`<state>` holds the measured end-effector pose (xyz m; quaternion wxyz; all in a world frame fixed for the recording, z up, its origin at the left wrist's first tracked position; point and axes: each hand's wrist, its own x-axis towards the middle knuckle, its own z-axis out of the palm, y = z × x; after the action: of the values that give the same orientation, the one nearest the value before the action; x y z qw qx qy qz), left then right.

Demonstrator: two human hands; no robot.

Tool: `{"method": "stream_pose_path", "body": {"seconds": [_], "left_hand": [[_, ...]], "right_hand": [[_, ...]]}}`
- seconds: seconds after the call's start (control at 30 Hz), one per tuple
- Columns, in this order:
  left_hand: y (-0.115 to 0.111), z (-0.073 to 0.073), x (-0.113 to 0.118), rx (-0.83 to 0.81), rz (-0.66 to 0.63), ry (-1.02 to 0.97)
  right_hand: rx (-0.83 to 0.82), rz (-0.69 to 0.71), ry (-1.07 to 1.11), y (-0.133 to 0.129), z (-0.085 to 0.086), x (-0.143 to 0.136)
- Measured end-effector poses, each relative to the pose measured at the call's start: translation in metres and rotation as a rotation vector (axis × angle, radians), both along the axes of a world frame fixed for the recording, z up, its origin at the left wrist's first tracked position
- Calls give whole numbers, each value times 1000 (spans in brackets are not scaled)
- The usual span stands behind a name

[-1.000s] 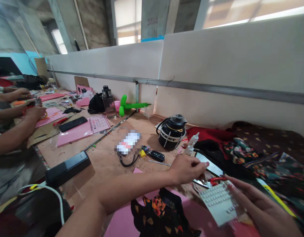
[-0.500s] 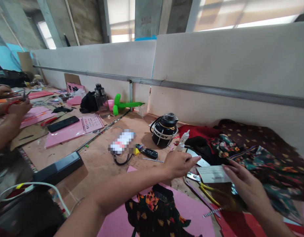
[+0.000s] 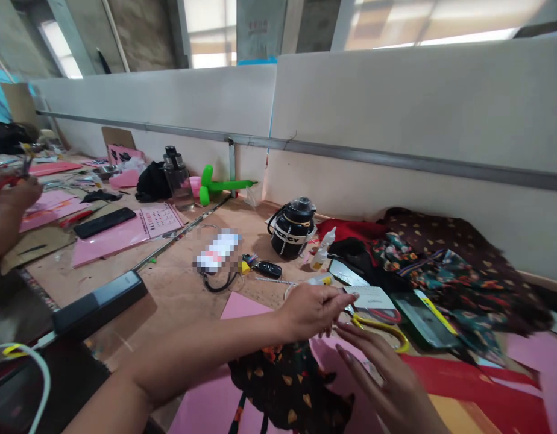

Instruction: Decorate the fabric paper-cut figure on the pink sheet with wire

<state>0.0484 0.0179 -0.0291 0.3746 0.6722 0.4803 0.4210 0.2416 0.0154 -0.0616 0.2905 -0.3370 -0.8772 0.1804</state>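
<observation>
My left hand (image 3: pixel 310 310) reaches across the pink sheet (image 3: pixel 201 392), its fingers curled together; what they hold, if anything, is hidden. Close beside it, my right hand (image 3: pixel 378 374) is open with fingers stretched out and nothing seen in it. Below both hands, a dark fabric piece (image 3: pixel 292 386) with leaf and flower prints lies on the pink sheet. Just beyond the fingertips are yellow-handled scissors (image 3: pixel 387 328) and a white card (image 3: pixel 371 297). A small white-tipped dropper bottle (image 3: pixel 324 248) stands farther back.
A black jug (image 3: pixel 294 229), a car key (image 3: pixel 267 269) and a blurred phone-like object (image 3: pixel 219 250) sit mid-table. Patterned fabric (image 3: pixel 459 271) is heaped at right, near a dark phone (image 3: pixel 425 319). A black box (image 3: pixel 100 304) lies left. Another person's hand (image 3: pixel 9 205) holds scissors at far left.
My right hand has let go of the white card, which now lies flat, and has moved left and down toward my left hand. My left hand has shifted slightly left and down. The view turned slightly.
</observation>
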Motion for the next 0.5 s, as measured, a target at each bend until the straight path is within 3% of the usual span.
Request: {"method": "stream_pose_path", "body": {"seconds": [0.17, 0.33, 0.5], "left_hand": [[-7, -12, 2, -126, -72, -244], [-26, -7, -15, -150, -30, -92], [-44, -3, -40, -153, 127, 87]], "right_hand": [[-62, 88, 18, -27, 4, 3], [-186, -21, 41, -35, 3, 16], [-206, -119, 18, -33, 6, 22]]}}
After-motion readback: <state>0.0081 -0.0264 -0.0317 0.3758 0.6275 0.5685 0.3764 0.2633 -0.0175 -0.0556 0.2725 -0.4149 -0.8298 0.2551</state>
